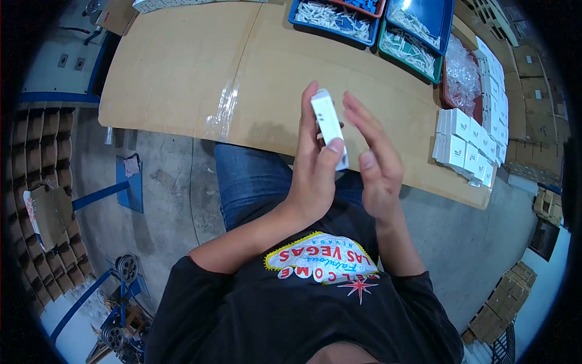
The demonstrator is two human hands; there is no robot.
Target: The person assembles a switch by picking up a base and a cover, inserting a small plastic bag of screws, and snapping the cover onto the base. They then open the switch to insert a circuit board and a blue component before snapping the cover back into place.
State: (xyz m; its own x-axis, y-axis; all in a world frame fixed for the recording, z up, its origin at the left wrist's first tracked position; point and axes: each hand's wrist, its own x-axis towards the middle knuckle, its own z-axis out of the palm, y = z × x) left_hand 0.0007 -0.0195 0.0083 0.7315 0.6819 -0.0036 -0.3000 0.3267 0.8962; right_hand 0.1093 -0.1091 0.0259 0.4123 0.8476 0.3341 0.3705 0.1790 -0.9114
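A small white box [328,124], long and narrow with faint dark print, is tilted upright above the front part of the table. My left hand [315,164] grips it, thumb across its near side and fingers behind it. To the right of the box, my right hand [379,161] is raised with its fingers stretched out and its palm turned toward the box. A gap shows between the right fingers and the box. Part of the box's far side is hidden by the left fingers.
Cardboard covers the table [182,73]. At its far right are a blue tray [330,27] and a green tray [412,51] of small white parts, and a bin of clear plastic bags [462,76]. Stacked white boxes [464,145] line the right edge. Partitioned cardboard [36,158] stands left.
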